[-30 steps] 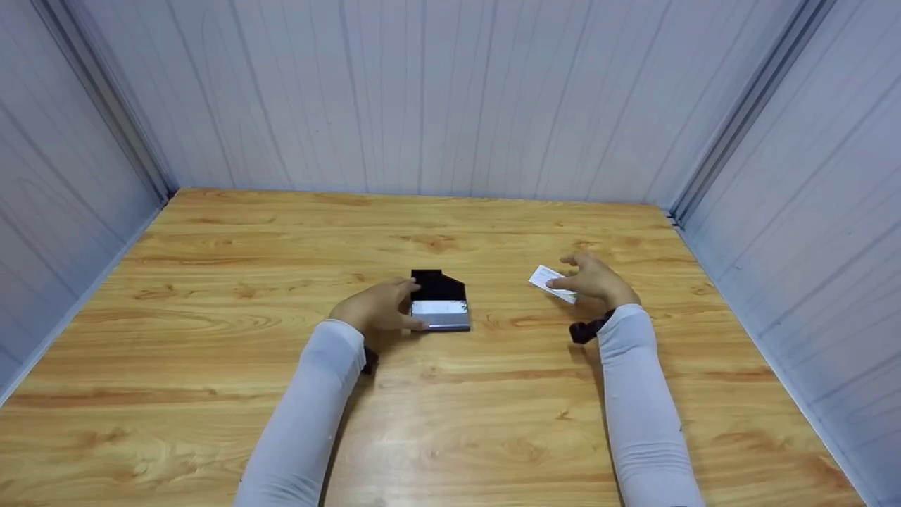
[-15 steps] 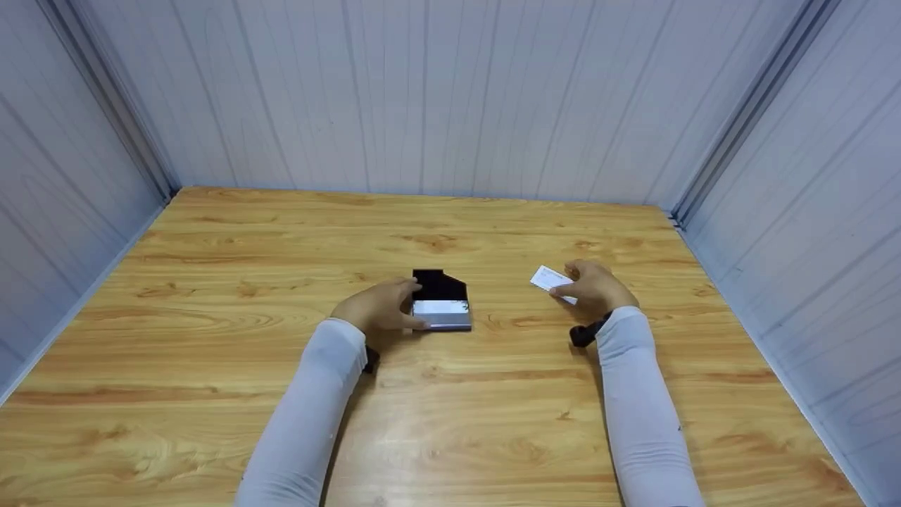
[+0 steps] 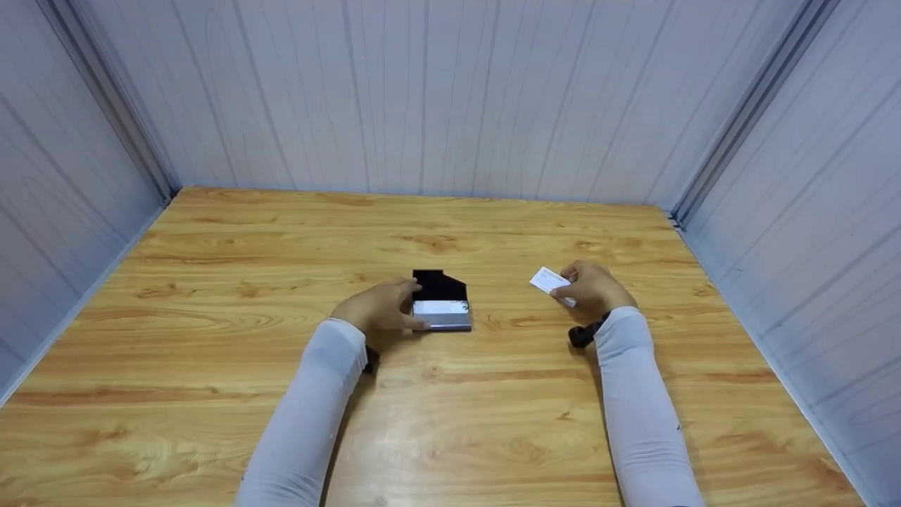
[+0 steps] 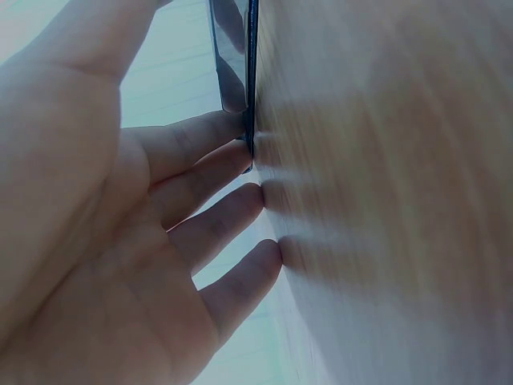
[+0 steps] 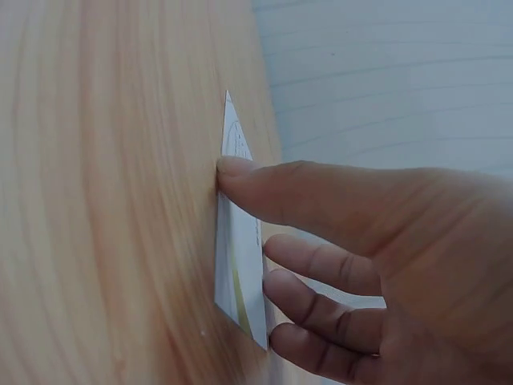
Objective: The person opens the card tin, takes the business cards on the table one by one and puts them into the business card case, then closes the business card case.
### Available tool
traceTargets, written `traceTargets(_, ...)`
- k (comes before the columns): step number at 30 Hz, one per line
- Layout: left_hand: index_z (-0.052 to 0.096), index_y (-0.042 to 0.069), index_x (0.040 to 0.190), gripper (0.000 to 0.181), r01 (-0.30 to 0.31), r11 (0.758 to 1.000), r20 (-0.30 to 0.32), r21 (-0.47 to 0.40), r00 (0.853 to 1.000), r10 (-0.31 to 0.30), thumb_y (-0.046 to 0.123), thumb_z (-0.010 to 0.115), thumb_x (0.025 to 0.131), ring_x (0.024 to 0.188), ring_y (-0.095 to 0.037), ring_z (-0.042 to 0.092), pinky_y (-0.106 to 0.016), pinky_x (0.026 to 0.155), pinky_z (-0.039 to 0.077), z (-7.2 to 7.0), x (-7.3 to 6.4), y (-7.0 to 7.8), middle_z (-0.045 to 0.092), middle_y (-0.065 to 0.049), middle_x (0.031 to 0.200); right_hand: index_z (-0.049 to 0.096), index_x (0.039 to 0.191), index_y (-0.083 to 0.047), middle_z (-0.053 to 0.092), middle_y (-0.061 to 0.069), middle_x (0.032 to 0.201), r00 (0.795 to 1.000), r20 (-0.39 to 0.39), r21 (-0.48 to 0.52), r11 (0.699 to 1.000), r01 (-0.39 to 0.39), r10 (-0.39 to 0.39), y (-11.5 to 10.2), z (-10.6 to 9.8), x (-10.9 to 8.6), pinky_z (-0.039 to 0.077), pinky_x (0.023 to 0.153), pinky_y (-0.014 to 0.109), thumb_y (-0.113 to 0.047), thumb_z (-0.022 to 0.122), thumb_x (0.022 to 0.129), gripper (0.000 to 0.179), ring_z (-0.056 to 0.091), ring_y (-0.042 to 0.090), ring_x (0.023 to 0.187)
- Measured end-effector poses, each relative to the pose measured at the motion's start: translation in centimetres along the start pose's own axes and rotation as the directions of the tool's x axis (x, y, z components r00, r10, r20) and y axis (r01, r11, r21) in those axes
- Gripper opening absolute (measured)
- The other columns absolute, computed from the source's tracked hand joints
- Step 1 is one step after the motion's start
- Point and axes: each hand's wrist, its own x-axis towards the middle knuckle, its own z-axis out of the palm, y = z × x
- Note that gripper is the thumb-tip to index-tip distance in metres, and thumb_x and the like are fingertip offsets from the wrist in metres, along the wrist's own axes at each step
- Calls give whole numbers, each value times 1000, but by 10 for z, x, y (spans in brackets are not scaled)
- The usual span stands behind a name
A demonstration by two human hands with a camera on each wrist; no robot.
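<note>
A card case [image 3: 450, 315], shiny silver in front and black with a cut corner behind, lies flat on the table in the head view. My left hand [image 3: 376, 304] holds it by its left side, thumb at the front edge and forefinger by the black part. In the left wrist view, two fingertips meet the case [image 4: 232, 60] while the other fingers rest on the wood. To the right, my right hand [image 3: 595, 287] pinches a white business card [image 3: 549, 280] between thumb and fingers. In the right wrist view the card [image 5: 244, 273] shows a gold stripe and fine print.
The wood-grain table [image 3: 450, 422] reaches back to a pale panelled wall [image 3: 422, 98], with side walls at left and right. Each wrist wears a dark camera mount, the right one [image 3: 583, 335] near the tabletop. White sleeves cover both forearms.
The right hand's fingers have drawn in toward the thumb and onto the card, which has shifted slightly. The left hand and the card case stay in place.
</note>
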Motion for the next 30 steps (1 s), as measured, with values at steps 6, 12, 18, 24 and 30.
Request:
traceTargets(6,29,13,159,89,4,1000,-3,-2,1000,-4,50,72,90,149,-32,23,-50,118,25,1,-1,0,23,-11,164,49,142,1,48,29,141,1000,18,59,998,-24,23,1,1,-1,42,100,45,-24,73,93,59,49,36,121)
traceTargets(12,28,13,160,89,-5,1000,3,10,1000,5,50,71,91,149,-31,22,-50,118,25,1,-2,0,23,-12,164,50,143,0,52,28,138,1000,28,32,999,-2,1,2,1,1,42,99,44,-23,72,94,59,53,34,118)
traceTargets(18,28,13,160,88,-4,1000,5,12,1000,4,49,71,92,149,-32,22,-51,118,25,-1,-2,1,23,-12,164,51,140,-1,55,27,133,999,15,37,999,33,-33,2,2,2,44,97,44,-20,73,94,54,55,34,115)
traceTargets(24,29,13,159,88,-1,1000,1,16,1000,1,49,71,92,149,-32,23,-50,118,25,0,-2,1,24,-12,163,44,144,-7,48,25,136,994,42,90,992,92,-96,0,2,0,42,94,42,-13,68,97,54,52,33,113)
traceTargets(30,29,13,159,88,6,1000,-1,11,1000,-6,49,72,91,149,-31,24,-51,118,25,0,-2,1,25,-11,163,43,149,-14,54,25,126,989,46,60,989,135,-138,-2,-1,0,48,81,36,-5,52,100,50,57,31,100)
